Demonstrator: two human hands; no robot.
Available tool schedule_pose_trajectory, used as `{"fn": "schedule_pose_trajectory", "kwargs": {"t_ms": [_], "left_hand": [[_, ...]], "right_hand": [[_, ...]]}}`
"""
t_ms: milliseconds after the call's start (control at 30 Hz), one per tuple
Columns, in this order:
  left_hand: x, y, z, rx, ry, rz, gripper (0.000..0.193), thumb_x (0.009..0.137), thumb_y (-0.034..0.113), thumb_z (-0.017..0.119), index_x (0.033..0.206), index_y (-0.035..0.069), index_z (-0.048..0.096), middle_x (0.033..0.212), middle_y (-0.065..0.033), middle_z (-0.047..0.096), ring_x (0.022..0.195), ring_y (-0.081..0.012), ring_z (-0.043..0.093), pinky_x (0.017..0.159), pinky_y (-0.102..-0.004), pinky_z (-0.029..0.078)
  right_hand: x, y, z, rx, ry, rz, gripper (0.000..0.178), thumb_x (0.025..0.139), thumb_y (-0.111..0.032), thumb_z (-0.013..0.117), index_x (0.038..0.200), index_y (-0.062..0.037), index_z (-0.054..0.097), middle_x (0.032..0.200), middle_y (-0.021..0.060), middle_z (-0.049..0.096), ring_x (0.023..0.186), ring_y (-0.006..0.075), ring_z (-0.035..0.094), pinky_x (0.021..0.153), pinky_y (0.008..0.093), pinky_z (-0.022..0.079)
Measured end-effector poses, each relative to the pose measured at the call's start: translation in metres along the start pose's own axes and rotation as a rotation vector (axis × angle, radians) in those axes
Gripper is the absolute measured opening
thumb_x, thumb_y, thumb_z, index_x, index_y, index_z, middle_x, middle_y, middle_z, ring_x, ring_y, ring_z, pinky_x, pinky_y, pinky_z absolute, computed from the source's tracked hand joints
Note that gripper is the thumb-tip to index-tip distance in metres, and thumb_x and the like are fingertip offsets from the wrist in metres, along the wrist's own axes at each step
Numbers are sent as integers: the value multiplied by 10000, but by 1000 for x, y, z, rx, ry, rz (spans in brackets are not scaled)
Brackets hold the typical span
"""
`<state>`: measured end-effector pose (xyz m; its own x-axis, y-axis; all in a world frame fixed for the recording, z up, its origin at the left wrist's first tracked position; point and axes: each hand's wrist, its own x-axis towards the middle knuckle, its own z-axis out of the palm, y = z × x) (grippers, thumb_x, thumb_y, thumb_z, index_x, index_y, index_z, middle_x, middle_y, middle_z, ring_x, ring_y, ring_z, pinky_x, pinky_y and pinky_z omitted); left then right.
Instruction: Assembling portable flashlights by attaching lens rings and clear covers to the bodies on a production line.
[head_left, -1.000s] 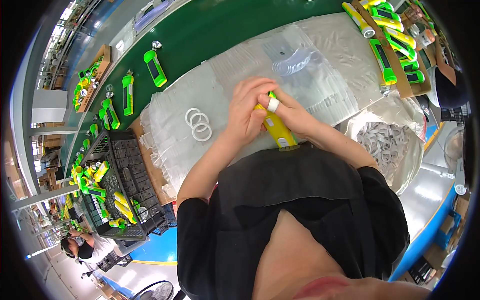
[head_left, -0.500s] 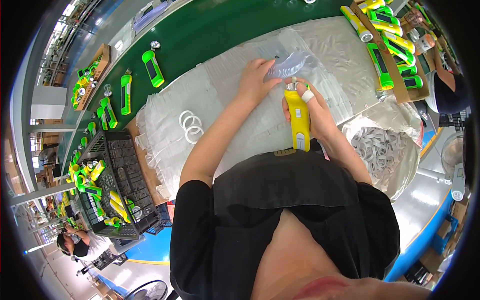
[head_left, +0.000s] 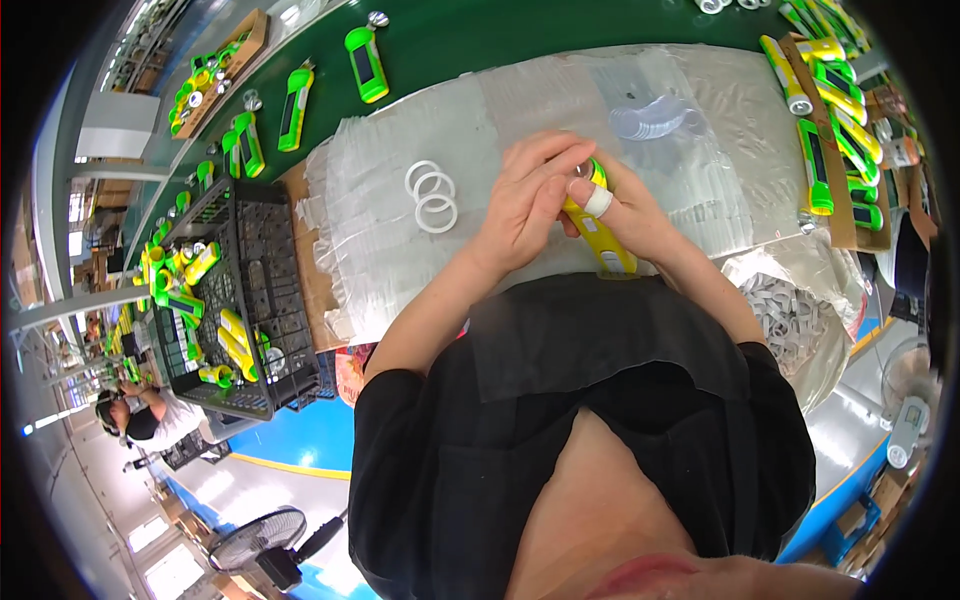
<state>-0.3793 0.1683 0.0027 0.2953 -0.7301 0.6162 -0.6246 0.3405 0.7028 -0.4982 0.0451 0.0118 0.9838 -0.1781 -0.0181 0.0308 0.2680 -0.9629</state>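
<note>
My right hand [head_left: 632, 208], with white tape on its thumb, is wrapped round a yellow and green flashlight [head_left: 604, 244]. The flashlight tilts, its lower end toward me. My left hand [head_left: 530, 192] closes over the flashlight's head end, fingers together and thumb against it. Any small part between that palm and the head is hidden. Beyond my hands a fanned row of clear round discs [head_left: 655, 120] lies on the plastic-covered work surface [head_left: 560, 95]. To the left of my hands are three white rings [head_left: 434, 213], partly overlapping.
At left stands a black crate [head_left: 262, 300] with flashlights in it. A cardboard box [head_left: 838, 205] of flashlights is at the right. Below it sits an open bag of white rings [head_left: 785, 315]. More flashlights lie along the green belt [head_left: 450, 40]. A fan [head_left: 262, 545] stands behind at lower left.
My left hand has left the clear discs and come over the flashlight's head, meeting my right hand. The flashlight has tilted. The whole view has shifted.
</note>
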Motion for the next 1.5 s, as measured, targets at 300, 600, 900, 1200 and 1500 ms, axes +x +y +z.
{"fn": "schedule_pose_trajectory", "kwargs": {"t_ms": [300, 600, 900, 1200, 1500], "left_hand": [[-1, -8, -27, 271, 266, 81, 344, 951, 215, 491, 1222, 16, 565, 1305, -178, 496, 1204, -353, 462, 1009, -411, 378], [-106, -8, -79, 902, 163, -415, 514, 634, 256, 884, 1066, 120, 641, 1180, -151, 529, 932, -287, 602, 701, -374, 539], [-19, 18, -64, 452, 186, -75, 259, 770, 95, 783, 992, 26, 668, 1010, -138, 576, 838, -264, 599, 684, -328, 498], [35, 13, -65, 443, 76, 35, 286, 779, 165, 793, 1032, 77, 693, 933, -105, 574, 769, -236, 600, 637, -323, 497], [46, 23, -64, 410, -209, -42, 412, 750, 204, 801, 1110, 93, 637, 1038, -129, 604, 931, -316, 609, 773, -387, 497]], "right_hand": [[44, 8, 26, 56, 9, -151, 351, 1003, -311, 512, 1274, -93, 469, 905, 60, 587, 726, 140, 581, 667, 293, 481], [78, 11, -1, -82, 17, -371, 422, 930, -306, 621, 1239, -61, 473, 856, 80, 598, 702, 148, 577, 648, 290, 465], [73, 14, 1, -2, -21, -373, 313, 913, -157, 645, 1189, -82, 519, 914, 38, 597, 727, 106, 587, 634, 255, 504], [81, 8, -12, -40, -80, -356, 410, 958, -252, 583, 1309, -86, 450, 1095, 72, 590, 887, 149, 606, 770, 306, 518], [63, -42, -54, -709, -129, -635, 464, 753, -162, 826, 1159, -68, 623, 1200, 77, 647, 1067, 215, 642, 918, 340, 495]]}}
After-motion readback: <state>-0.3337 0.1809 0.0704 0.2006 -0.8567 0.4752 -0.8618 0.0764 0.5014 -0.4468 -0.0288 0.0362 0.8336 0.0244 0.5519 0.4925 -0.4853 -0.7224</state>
